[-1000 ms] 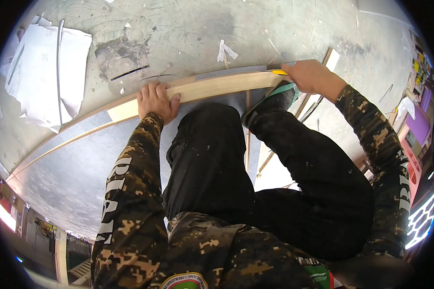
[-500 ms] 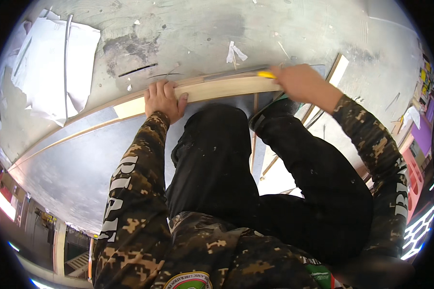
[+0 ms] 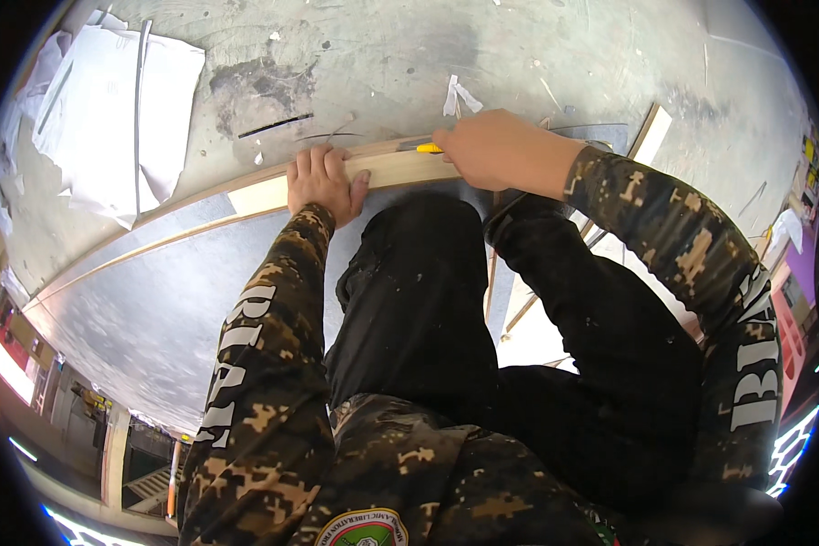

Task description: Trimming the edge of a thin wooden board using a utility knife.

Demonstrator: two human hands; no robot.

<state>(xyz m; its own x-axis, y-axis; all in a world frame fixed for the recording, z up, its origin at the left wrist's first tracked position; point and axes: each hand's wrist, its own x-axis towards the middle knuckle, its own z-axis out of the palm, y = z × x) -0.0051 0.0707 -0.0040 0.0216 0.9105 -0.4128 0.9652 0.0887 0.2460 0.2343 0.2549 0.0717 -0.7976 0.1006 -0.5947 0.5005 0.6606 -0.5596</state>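
Across the panel's far edge lies a pale wooden strip (image 3: 400, 167). My left hand (image 3: 326, 185) presses down on it, fingers bent over its far side and thumb along the top. Farther right, my right hand (image 3: 482, 150) is closed around a yellow utility knife (image 3: 429, 148). Its tip points left, at the strip's far edge, a short way from my left hand; most of the handle is hidden in my fist. Under the strip is a large grey panel (image 3: 182, 282) with thin wooden edging. My knee is close against the strip's near side.
Crumpled white sheets (image 3: 109, 118) lie on the concrete floor (image 3: 364, 55) at the far left, with a thin dark strip across them. A black strip (image 3: 276, 126) and paper scraps (image 3: 461, 95) are scattered beyond the panel. Another wooden piece (image 3: 651, 135) sits at the right.
My right hand has drawn the knife leftward along the strip, nearer to my left hand. My left hand keeps its place on the wood; the whole view has shifted slightly.
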